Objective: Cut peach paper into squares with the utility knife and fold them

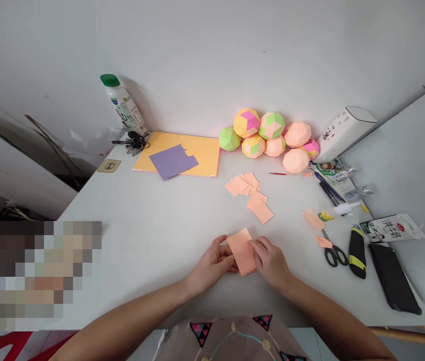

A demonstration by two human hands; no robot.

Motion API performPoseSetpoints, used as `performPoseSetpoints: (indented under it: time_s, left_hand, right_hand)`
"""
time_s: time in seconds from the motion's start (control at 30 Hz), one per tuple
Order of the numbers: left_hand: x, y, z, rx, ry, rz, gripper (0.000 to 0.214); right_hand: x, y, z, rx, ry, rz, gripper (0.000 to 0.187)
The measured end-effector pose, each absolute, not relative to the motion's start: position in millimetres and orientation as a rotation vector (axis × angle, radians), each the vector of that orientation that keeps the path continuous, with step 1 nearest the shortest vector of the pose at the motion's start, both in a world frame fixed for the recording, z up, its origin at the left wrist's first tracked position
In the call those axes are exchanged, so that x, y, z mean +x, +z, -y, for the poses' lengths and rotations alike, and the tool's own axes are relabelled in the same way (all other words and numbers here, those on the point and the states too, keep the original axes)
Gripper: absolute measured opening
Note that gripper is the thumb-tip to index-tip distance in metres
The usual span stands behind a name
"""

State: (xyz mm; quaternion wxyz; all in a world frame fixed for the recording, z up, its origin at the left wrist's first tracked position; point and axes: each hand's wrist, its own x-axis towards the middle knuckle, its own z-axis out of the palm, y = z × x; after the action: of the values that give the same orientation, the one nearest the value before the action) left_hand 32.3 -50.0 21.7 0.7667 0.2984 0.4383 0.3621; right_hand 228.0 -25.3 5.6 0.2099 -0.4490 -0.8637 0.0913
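Both hands meet over a small peach paper rectangle (241, 249) near the front edge of the white table (152, 225). My left hand (212, 263) pinches its left edge with curled fingers. My right hand (271, 260) presses on its right edge, fingers closed on the sheet. Just beyond lie several loose peach paper pieces (250, 193), one of them larger (260, 208). More peach scraps (313, 218) lie to the right.
Several folded paper balls (268, 135) are piled against the wall. An orange sheet (197, 150) carries a purple sheet (173, 160). A bottle (125, 108) and keys (134, 142) sit at back left. Scissors (333, 253), a cutter (357, 250), a black case (393, 283), glue and pens lie right.
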Motion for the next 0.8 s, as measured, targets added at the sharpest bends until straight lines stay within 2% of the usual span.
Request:
performPoseSetpoints:
  time_s: [0.13, 0.33, 0.4, 0.53, 0.8]
  left_hand:
    - [28.3, 17.4, 52.6, 0.861, 0.736, -1.063, 0.069]
    - [22.5, 7.4, 57.0, 2.189, 0.627, -1.316, 0.022]
    - [23.8, 8.4, 56.9, 2.479, 0.601, -1.288, 0.016]
    - [26.2, 13.7, 56.1, 2.667, 0.570, -1.186, 0.013]
    - [25.7, 10.3, 54.8, 2.687, 0.531, -1.102, 0.009]
  right_hand:
    - [226.9, 2.6, 25.7, -1.280, 0.185, 2.433, 0.032]
    - [227.3, -1.8, 27.5, -1.296, 0.132, 2.467, 0.032]
    - [227.7, -1.7, 27.8, -1.301, 0.167, 2.457, 0.031]
    - [228.4, -0.5, 28.0, -1.310, 0.210, 2.454, 0.033]
    - [229.8, 1.7, 27.3, -1.285, 0.210, 2.469, 0.037]
